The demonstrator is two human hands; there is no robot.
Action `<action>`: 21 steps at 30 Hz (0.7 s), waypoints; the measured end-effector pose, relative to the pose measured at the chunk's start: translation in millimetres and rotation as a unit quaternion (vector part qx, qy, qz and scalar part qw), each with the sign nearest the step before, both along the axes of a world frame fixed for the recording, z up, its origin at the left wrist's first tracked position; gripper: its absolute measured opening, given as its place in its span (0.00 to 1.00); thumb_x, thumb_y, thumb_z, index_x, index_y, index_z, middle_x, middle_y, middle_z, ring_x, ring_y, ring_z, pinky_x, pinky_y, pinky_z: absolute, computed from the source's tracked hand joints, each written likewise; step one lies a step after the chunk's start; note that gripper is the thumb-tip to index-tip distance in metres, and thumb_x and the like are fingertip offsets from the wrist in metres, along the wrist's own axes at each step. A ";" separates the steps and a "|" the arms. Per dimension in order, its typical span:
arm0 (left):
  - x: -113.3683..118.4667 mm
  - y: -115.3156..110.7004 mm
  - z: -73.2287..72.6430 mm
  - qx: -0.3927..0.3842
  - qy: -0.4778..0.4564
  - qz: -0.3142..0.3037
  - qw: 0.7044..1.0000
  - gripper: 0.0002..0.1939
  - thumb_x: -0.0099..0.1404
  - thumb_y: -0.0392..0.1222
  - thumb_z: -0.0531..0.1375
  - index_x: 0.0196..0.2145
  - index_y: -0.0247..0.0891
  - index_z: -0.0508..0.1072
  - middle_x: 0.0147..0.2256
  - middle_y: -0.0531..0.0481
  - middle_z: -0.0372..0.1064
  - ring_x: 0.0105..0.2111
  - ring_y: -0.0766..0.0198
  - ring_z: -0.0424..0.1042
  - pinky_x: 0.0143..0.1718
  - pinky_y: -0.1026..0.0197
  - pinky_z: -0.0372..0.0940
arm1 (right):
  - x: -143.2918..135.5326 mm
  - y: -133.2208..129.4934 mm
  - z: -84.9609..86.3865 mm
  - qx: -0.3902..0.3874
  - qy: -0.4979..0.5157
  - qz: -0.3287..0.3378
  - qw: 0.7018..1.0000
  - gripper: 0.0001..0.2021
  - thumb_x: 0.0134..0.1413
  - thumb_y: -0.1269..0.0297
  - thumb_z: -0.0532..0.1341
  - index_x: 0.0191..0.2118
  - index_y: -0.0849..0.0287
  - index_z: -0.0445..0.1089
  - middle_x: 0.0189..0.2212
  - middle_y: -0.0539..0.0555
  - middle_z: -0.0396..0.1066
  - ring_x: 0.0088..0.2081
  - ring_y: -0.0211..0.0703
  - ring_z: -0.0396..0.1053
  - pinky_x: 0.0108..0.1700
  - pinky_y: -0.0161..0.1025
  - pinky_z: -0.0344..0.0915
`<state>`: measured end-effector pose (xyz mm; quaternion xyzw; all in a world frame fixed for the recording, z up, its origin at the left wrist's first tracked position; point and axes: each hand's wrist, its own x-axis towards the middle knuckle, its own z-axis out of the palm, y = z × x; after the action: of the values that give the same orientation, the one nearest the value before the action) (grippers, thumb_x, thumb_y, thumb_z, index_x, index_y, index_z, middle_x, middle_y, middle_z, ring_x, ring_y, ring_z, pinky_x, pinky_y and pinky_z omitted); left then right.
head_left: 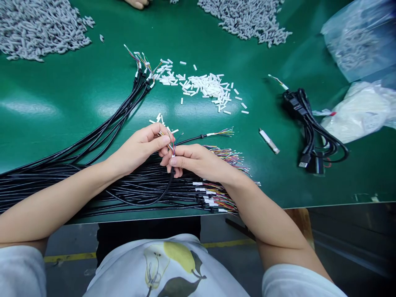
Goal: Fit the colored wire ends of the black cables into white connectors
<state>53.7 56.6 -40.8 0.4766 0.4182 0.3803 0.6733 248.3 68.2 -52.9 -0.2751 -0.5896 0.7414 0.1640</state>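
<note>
Near the table's front edge, my left hand (151, 142) pinches the thin coloured wires at the end of a black cable (168, 185). My right hand (188, 161) is closed on the same cable just below, where the coloured wires leave the black sheath. The two hands nearly touch. Under them lies a thick bundle of black cables (130, 185), its coloured wire ends fanned out to the right, some with white sleeves. A few small white tubes (159, 118) lie just beyond my left fingertips. One more cable end (219, 133) points right behind my right hand.
Several finished-looking cable ends (144, 76) lie at the back left, beside a pile of white tubes (210, 86). Grey parts are heaped (40, 29) behind. Rightward are a white stick (269, 141), a coiled USB cable (309, 123) and plastic bags (359, 109). Another person's hand (138, 3) shows at the top.
</note>
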 end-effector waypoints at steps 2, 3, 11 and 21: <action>0.6 0.1 0.6 0.001 0.003 -0.004 1.000 0.13 0.63 0.47 0.68 0.31 0.36 0.71 0.24 0.55 0.68 0.25 0.69 0.68 0.27 0.65 0.64 | 0.3 0.1 -0.2 0.001 0.000 0.002 1.000 0.09 0.64 0.61 0.61 0.39 0.62 0.73 0.28 0.47 0.72 0.27 0.31 0.69 0.32 0.31 0.67; 1.3 -0.3 1.2 -0.002 0.004 0.000 1.000 0.12 0.64 0.46 0.67 0.31 0.36 0.71 0.24 0.55 0.68 0.24 0.69 0.68 0.28 0.65 0.64 | 0.5 0.3 -0.4 0.001 0.000 0.003 1.000 0.09 0.64 0.61 0.61 0.39 0.61 0.73 0.29 0.47 0.72 0.27 0.31 0.69 0.33 0.32 0.67; -4.2 -1.5 2.0 0.090 -0.033 -0.013 0.995 0.10 0.65 0.47 0.65 0.33 0.37 0.75 0.33 0.48 0.74 0.30 0.65 0.74 0.34 0.61 0.71 | 3.2 4.1 0.3 -0.006 0.021 -0.009 1.000 0.13 0.63 0.54 0.62 0.38 0.61 0.73 0.31 0.48 0.72 0.28 0.32 0.67 0.34 0.32 0.66; -12.1 12.1 22.2 -0.019 0.048 -0.084 0.995 0.10 0.57 0.40 0.71 0.29 0.36 0.74 0.20 0.54 0.67 0.18 0.71 0.65 0.19 0.68 0.60 | 3.1 -0.8 4.4 0.054 -0.030 0.057 0.996 0.13 0.67 0.56 0.59 0.40 0.61 0.74 0.32 0.49 0.72 0.31 0.33 0.67 0.37 0.33 0.64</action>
<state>41.6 68.7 -18.6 0.5145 0.4159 0.2911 0.6911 251.4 67.4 -48.5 -0.2537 -0.6486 0.7078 0.1183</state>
